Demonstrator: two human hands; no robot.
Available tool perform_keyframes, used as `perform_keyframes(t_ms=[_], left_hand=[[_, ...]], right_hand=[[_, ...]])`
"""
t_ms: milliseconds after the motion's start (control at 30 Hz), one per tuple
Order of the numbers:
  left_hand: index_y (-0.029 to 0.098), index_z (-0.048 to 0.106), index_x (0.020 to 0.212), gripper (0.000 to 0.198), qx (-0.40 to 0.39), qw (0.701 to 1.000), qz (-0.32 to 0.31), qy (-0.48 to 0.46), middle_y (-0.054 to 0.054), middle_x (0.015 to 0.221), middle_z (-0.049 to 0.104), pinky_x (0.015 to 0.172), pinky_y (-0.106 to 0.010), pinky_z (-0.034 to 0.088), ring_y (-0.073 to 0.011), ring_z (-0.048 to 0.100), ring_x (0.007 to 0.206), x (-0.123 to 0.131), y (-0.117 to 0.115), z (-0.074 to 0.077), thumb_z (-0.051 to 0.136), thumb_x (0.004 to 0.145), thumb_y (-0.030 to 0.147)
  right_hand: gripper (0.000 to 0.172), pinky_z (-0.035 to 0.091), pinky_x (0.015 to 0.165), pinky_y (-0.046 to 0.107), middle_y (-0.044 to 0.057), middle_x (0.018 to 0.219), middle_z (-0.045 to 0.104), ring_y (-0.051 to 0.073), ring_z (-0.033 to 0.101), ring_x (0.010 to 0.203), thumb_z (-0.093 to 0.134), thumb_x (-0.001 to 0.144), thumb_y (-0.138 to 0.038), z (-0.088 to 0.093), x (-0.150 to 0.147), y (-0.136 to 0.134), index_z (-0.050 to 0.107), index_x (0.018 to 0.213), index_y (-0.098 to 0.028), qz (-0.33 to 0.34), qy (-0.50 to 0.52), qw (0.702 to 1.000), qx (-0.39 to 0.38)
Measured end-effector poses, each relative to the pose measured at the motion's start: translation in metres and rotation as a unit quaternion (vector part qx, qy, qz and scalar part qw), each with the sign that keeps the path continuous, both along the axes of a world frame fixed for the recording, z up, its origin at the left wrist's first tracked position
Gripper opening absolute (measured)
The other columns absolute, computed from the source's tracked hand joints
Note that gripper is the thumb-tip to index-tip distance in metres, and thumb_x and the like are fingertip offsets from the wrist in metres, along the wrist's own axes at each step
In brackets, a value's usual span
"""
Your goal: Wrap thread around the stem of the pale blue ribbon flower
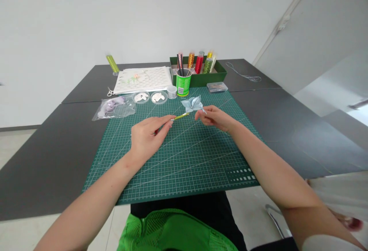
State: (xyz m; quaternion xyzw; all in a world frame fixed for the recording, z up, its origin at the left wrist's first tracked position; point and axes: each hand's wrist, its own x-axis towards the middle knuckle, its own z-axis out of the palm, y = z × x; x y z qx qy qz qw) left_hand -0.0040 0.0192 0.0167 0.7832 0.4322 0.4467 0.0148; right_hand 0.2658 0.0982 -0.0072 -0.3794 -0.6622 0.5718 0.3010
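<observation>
Straight beyond the gap between both sets of fingers, a bright green tin (183,83) with a barcode on a white patch, other print too small to read, and dark and thin sticks inside. Beneath the fingers, a green cutting mat (172,166) with a fine white grid, on a dark worktop (43,147). Holds up a pale blue flower (191,104) above the mat, pinched at its near right side by the right fingers (207,117): pointed, thin-looking petals flaring outward, greyer blue at the heart. Pinches a slim yellow-green tool (181,116), silvery at both ends, in the left fingers (163,120), far tip close by the flower's lower edge, contact hard to tell. Beyond the left fingers, two clear dishes (166,97) of small white pieces, a plastic bag (129,110) with pale purple contents, and white sheets (125,85) with faint floral colour. Beyond the right fingers, a flat clear case (217,87) and a dark green box (205,79) of colourful rolls.
</observation>
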Motion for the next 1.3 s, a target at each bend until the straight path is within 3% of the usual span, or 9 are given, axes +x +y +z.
perform_keyframes(t_ms=[100,233,300,433,567,633,700,933,1300], left_hand=[[0.023,0.079,0.106,0.023,-0.009,1.000,-0.006,0.004,0.000,0.088,0.080,0.063,-0.024,0.052,-0.0121,0.069,0.068,0.000,0.000,0.000,0.059,0.099,0.031],[0.023,0.079,0.107,0.023,-0.017,1.000,-0.005,0.006,0.000,0.093,0.080,0.065,-0.024,0.053,-0.0131,0.071,0.073,0.001,0.000,-0.002,0.059,0.099,0.031],[0.024,0.079,0.107,0.022,-0.017,1.000,-0.003,0.007,0.000,0.092,0.080,0.065,-0.024,0.052,-0.0128,0.071,0.072,0.001,0.000,-0.002,0.060,0.099,0.031],[0.024,0.079,0.108,0.022,-0.024,1.000,-0.006,0.007,0.001,0.092,0.080,0.066,-0.024,0.052,-0.0127,0.071,0.073,0.000,0.001,-0.003,0.060,0.099,0.031],[0.025,0.078,0.110,0.023,-0.032,0.999,0.010,0.002,0.000,0.096,0.080,0.065,-0.025,0.052,-0.0137,0.072,0.076,0.000,0.002,-0.003,0.059,0.099,0.030],[0.025,0.079,0.109,0.022,-0.039,0.999,0.027,-0.003,0.001,0.093,0.081,0.062,-0.024,0.051,-0.0137,0.072,0.073,0.001,0.002,-0.003,0.059,0.099,0.030],[0.025,0.079,0.107,0.022,-0.048,0.998,0.044,-0.006,0.001,0.092,0.081,0.060,-0.025,0.050,-0.0135,0.071,0.069,0.001,0.003,-0.004,0.060,0.098,0.029],[0.027,0.079,0.107,0.020,-0.084,0.994,0.069,-0.010,0.002,0.095,0.081,0.060,-0.025,0.051,-0.0152,0.072,0.071,0.000,0.008,-0.007,0.063,0.096,0.028],[0.028,0.074,0.113,0.022,-0.141,0.981,0.047,0.123,0.006,0.077,0.079,0.051,-0.023,0.044,-0.0144,0.068,0.056,-0.002,0.013,-0.008,0.065,0.093,0.028]], right_hand=[[0.046,0.037,0.051,0.027,-0.005,0.056,0.043,0.011,0.040,0.051,0.057,0.085,-0.064,-0.007,0.005,0.012,0.051,0.069,-0.021,-0.195,-0.040,0.978,0.062],[0.034,0.046,0.093,0.045,0.010,0.099,0.067,0.026,0.059,0.096,0.065,0.084,-0.054,-0.014,0.001,0.015,0.060,0.092,-0.021,-0.336,-0.134,0.897,0.254],[0.037,0.037,0.108,0.054,0.013,0.124,0.064,0.031,0.054,0.119,0.058,0.090,-0.052,-0.013,-0.008,0.006,0.062,0.113,-0.022,-0.310,-0.142,0.881,0.329],[0.042,0.038,0.115,0.047,0.010,0.136,0.061,0.025,0.052,0.132,0.050,0.099,-0.049,-0.007,-0.035,-0.027,0.057,0.133,-0.025,-0.076,-0.050,0.960,0.264],[0.054,0.052,0.097,0.037,0.006,0.111,0.071,0.018,0.069,0.100,0.044,0.103,-0.042,-0.007,-0.055,-0.055,0.033,0.154,-0.026,0.074,0.031,0.982,0.169],[0.055,0.053,0.071,0.029,-0.001,0.080,0.069,0.014,0.064,0.066,0.039,0.105,-0.035,-0.009,-0.059,-0.063,0.026,0.157,-0.024,0.065,-0.015,0.979,0.192],[0.047,0.041,0.053,0.024,-0.005,0.065,0.062,0.012,0.049,0.047,0.037,0.105,-0.030,-0.008,-0.059,-0.068,0.038,0.151,-0.022,0.052,-0.107,0.958,0.261],[0.035,0.031,0.048,0.024,0.000,0.069,0.069,0.009,0.047,0.044,0.034,0.106,-0.028,-0.001,-0.056,-0.076,0.064,0.121,-0.018,0.041,-0.193,0.875,0.441],[0.026,0.028,0.040,0.021,-0.004,0.048,0.056,0.006,0.038,0.037,0.054,0.098,-0.029,0.029,-0.041,-0.078,0.078,0.096,-0.020,-0.003,-0.023,0.916,0.400]])
